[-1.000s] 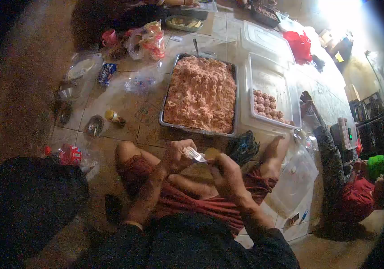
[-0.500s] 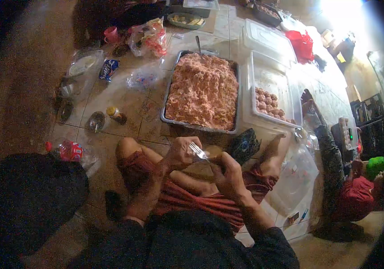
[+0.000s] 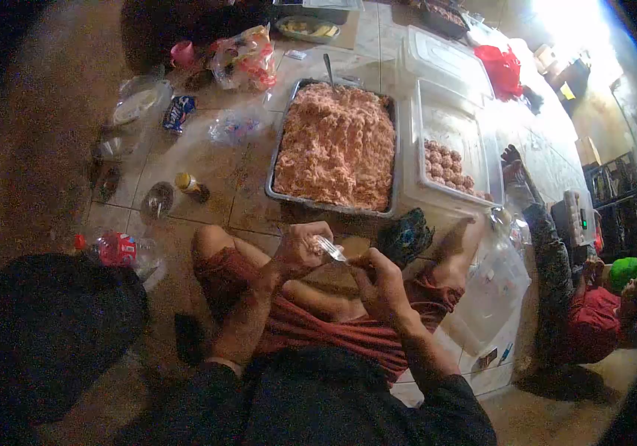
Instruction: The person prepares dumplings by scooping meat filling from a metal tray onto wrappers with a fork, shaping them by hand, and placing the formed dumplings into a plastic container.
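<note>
My right hand (image 3: 379, 286) is closed on a metal fork (image 3: 331, 249), whose tines touch a small pinkish lump (image 3: 317, 246) in my left hand (image 3: 297, 251). The fingers of my left hand curl round that lump. Both hands are over my lap, just in front of a big dark-rimmed tray (image 3: 392, 160) full of ground meat mixture (image 3: 335, 145). A spoon handle (image 3: 328, 68) sticks up at the tray's far end. Right of the tray, rows of meatballs (image 3: 444, 167) lie in the near part of a clear plastic box (image 3: 458, 119).
A black plastic bag (image 3: 406, 236) lies by my right knee, with a clear lid (image 3: 489, 297) farther right. To the left are a yellow-capped bottle (image 3: 187, 183), a blue packet (image 3: 179, 113) and a red-labelled bottle (image 3: 118, 249). Another person (image 3: 593, 323) in red is at the right.
The fork has shifted slightly in my right hand, its tines now against the lump. My left hand has turned a little, showing more of the lump than half a second ago.
</note>
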The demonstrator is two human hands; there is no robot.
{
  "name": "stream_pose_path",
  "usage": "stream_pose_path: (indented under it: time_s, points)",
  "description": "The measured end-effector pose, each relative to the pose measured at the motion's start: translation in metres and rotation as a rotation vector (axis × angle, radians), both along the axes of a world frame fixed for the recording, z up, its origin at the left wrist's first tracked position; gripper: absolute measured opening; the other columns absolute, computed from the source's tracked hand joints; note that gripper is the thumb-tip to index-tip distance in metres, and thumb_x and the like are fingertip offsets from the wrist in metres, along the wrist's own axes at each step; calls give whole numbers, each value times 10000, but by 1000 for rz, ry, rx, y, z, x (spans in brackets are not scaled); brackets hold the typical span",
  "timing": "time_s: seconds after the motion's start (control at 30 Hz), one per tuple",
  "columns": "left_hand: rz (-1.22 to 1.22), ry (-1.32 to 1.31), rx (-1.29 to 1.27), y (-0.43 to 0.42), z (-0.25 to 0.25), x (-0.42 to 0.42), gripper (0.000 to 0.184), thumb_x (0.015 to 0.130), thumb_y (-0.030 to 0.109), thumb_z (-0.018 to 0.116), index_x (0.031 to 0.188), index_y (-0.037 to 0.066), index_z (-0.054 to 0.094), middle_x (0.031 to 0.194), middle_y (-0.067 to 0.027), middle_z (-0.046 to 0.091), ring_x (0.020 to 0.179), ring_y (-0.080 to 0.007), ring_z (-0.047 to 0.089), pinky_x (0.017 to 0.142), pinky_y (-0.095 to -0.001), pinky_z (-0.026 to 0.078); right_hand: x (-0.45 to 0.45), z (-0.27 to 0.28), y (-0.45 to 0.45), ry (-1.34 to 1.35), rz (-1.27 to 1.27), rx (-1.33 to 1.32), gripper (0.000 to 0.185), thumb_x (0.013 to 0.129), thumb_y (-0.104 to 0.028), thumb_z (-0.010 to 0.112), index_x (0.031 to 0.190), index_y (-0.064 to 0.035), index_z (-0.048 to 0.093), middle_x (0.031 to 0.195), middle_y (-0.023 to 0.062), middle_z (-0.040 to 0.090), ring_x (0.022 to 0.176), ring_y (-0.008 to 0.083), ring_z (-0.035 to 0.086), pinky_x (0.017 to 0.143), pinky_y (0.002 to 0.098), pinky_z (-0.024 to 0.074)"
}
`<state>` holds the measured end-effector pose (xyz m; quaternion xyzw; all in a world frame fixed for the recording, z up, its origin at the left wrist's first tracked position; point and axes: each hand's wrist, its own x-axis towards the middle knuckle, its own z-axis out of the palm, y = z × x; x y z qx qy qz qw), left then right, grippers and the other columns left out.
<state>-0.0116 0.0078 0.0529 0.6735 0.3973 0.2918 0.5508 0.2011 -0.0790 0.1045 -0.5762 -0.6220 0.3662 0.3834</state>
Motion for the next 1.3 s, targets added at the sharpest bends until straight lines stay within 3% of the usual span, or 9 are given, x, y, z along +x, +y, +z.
stream_pose_path:
  time_s: [0.23, 0.3, 0.43, 0.7, 0.83, 0.97, 1.1, 1.23, 1.3]
  points:
    - [16, -393, -27, -4, -1, -3, 257, 832, 203, 831, 898, 50, 636, 773, -22, 672, 706, -96, 599, 664, -295, 512, 1, 11, -2, 111, -155, -136, 97, 949, -8, 647, 1046, -4, 650, 906, 77, 684, 841, 107, 613, 736, 280, 511]
    - [24, 161, 144, 0, 4, 1, 252, 836, 162, 833, 947, 64, 628, 788, -13, 678, 739, -99, 620, 707, -291, 533, -11, -11, -1, 220, -5, -63, 87, 944, -17, 657, 1029, 0, 646, 911, 77, 688, 842, 116, 619, 734, 288, 516]
    - [158, -307, 151, -8, 13, 7, 317, 839, 288, 818, 877, 41, 623, 767, -65, 655, 705, -115, 608, 631, -318, 492, 4, 19, 2, -31, -84, -39, 129, 945, 3, 636, 1074, 10, 625, 906, 93, 682, 862, 132, 621, 780, 306, 519]
    - [187, 41, 63, -4, -6, 1, 332, 802, 324, 782, 853, 31, 633, 791, -117, 658, 710, -187, 636, 641, -344, 502, -8, 27, 1, 257, -132, -127, 116, 951, -33, 647, 1051, 24, 628, 911, 95, 681, 856, 114, 609, 773, 290, 514]
    - [136, -49, 387, 9, -14, 0, 284, 763, 195, 891, 835, 83, 640, 780, 7, 664, 707, -73, 592, 643, -245, 485, -9, -9, 6, 234, -50, -81, 102, 962, -64, 652, 1019, 17, 627, 857, 76, 665, 803, 115, 613, 724, 282, 512]
    - [187, -416, 189, -1, 7, -10, 308, 813, 240, 872, 824, 60, 622, 694, -9, 639, 634, -87, 545, 585, -276, 472, 9, -19, 23, 370, -276, -152, 171, 1004, -133, 589, 1074, 17, 630, 837, 71, 681, 694, 142, 624, 632, 293, 508]
    - [78, -55, 92, -4, 8, -12, 302, 814, 214, 880, 796, 81, 609, 726, 51, 587, 691, -28, 509, 579, -245, 432, 20, -93, 55, 573, -417, -181, 210, 1011, -200, 619, 1047, 5, 641, 840, 100, 701, 649, 129, 636, 599, 279, 491]
    - [97, -50, 88, -7, -1, -9, 312, 800, 215, 890, 839, 74, 615, 761, 36, 615, 707, -38, 536, 610, -247, 462, 29, -179, 22, -30, -492, -94, 319, 966, -289, 682, 948, 29, 665, 837, 130, 698, 692, 204, 636, 684, 364, 509]
    - [132, -99, 120, -10, -6, -14, 316, 794, 213, 894, 865, 71, 621, 780, 32, 625, 720, -42, 547, 624, -249, 474, 27, -182, -10, 446, -476, -500, 305, 957, -277, 685, 968, 28, 663, 837, 129, 695, 787, 213, 638, 753, 379, 506]
